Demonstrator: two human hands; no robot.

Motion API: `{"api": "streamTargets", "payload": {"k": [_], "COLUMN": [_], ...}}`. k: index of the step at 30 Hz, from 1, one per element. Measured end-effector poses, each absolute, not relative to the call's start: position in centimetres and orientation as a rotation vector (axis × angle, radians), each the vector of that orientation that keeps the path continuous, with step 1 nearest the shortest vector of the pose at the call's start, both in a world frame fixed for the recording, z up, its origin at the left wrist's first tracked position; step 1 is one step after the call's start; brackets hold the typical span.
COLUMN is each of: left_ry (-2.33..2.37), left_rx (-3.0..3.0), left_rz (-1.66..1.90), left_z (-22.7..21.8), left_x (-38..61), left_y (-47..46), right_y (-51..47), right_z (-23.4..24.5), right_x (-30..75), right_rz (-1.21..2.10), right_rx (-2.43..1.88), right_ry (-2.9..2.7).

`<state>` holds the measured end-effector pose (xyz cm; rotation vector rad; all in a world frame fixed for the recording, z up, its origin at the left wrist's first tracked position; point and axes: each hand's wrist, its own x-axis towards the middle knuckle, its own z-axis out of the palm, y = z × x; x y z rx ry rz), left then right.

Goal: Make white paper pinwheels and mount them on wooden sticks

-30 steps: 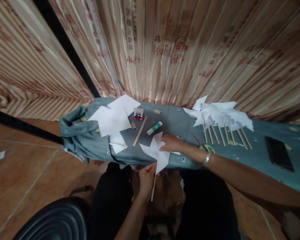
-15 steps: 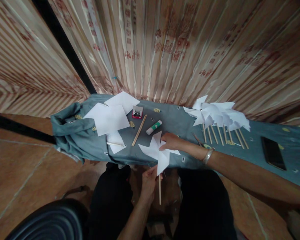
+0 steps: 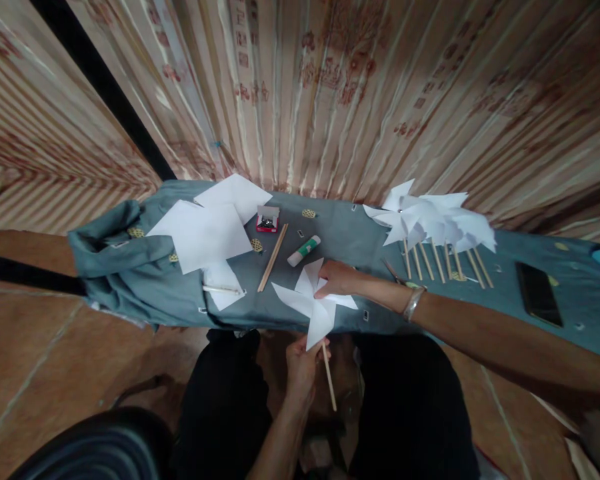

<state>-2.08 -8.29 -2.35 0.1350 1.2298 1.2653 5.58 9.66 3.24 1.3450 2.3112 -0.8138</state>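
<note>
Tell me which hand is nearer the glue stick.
Right. The right hand, on the pinwheel, is just below and right of the glue stick in view; the left hand is farther down, at the pinwheel's wooden stick.

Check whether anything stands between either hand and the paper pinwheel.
Nothing visible does. The right hand touches the pinwheel near its middle, and the left hand grips the wooden stick just below its lower blade. The glue stick lies beyond the pinwheel, not between.

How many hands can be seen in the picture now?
2. The left hand holds the wooden stick just below the white paper pinwheel; the right hand is on the pinwheel, near its centre. Part of the left hand may be hidden.
</note>
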Motion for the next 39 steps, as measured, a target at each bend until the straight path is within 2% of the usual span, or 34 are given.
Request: {"api": "streamTargets", "payload": {"k": [22,39], "left_ry": [1.241,1.156], "left_rx": [0.131,0.03], "left_rz": [1.289,1.261], "left_z": [-1.9,-2.1], "left_x": [-2.1,-1.7], "left_y": [-8.6,-8.2], "right_y": [10.3,11.3], "right_z": [5.2,4.4], "right_x": [4.3,4.4], "right_rz": [-0.672,-0.602], "right_rx": [1.184,1.048], "right_ry": [2.416,2.426]}}
